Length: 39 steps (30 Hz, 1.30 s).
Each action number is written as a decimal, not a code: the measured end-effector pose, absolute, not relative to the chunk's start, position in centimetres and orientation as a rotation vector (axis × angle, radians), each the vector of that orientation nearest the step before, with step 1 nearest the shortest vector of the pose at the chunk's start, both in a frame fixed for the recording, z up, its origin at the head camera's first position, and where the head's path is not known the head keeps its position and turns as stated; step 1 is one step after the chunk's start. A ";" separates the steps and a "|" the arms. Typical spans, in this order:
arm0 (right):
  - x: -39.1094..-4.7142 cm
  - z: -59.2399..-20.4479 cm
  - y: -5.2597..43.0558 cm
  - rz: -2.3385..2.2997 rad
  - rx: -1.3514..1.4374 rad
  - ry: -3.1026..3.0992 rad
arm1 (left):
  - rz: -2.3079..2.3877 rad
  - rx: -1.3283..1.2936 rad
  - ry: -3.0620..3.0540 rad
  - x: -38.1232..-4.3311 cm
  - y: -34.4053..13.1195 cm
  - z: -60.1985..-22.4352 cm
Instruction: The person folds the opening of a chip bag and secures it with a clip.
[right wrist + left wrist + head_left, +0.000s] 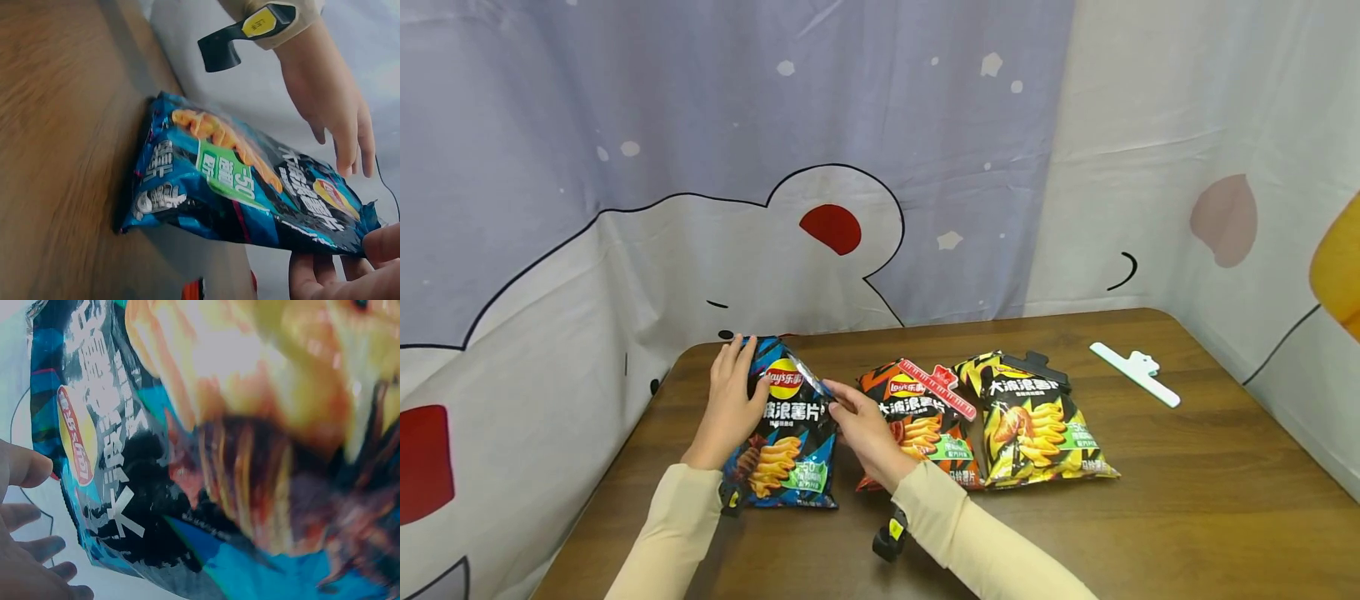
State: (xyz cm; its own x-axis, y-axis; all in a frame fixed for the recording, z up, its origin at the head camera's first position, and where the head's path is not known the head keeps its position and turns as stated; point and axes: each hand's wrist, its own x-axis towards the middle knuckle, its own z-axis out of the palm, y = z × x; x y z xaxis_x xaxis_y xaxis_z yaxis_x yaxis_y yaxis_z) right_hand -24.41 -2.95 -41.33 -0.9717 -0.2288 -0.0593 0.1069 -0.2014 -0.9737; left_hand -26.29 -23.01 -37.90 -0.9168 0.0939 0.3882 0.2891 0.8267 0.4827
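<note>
Foil crisp bag in blue and black (790, 417), with a red-and-yellow Lay's logo, is at the left of the scene, its near end resting on the table and its far end raised. The person's right hand (867, 429) pinches the bag's far right corner, thumb above and fingers beneath. The left hand (733, 396) is by the far left edge with its fingers extended and slightly spread, gripping nothing; its thumb reaches towards the logo, though whether it presses the foil I cannot tell. Just right of the right hand lies a red-and-black foil crisp bag (964, 433), with a long red plastic clip (936, 390) slanting across its far right corner. Beside it on the right is a yellow-and-black foil crisp bag (1037, 425), a black plastic clip (1036, 368) at its far end. Farther right, well apart from the bags, a long white plastic clip (1135, 372) lies on the brown wood-grain table (1195, 467). Cream-coloured sleeves (970, 533) cover both forearms, and a black device with a yellow label (887, 542) shows beneath the right wrist. Behind the table hangs a lavender-and-white curtain (925, 167) with cartoon outlines and pale stars.
</note>
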 end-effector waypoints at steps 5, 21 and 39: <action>-24.2 -41.2 -2.2 -2.199 -0.193 1.900 | -0.735 -0.312 -2.634 -26.3 -22.6 -37.6; -23.2 -40.9 -0.7 -2.041 -0.349 2.034 | -0.600 -0.407 -2.595 -26.0 -21.6 -37.1; -22.2 -41.0 1.3 -1.924 -0.487 2.173 | -0.623 -0.547 -2.546 -25.5 -20.5 -36.5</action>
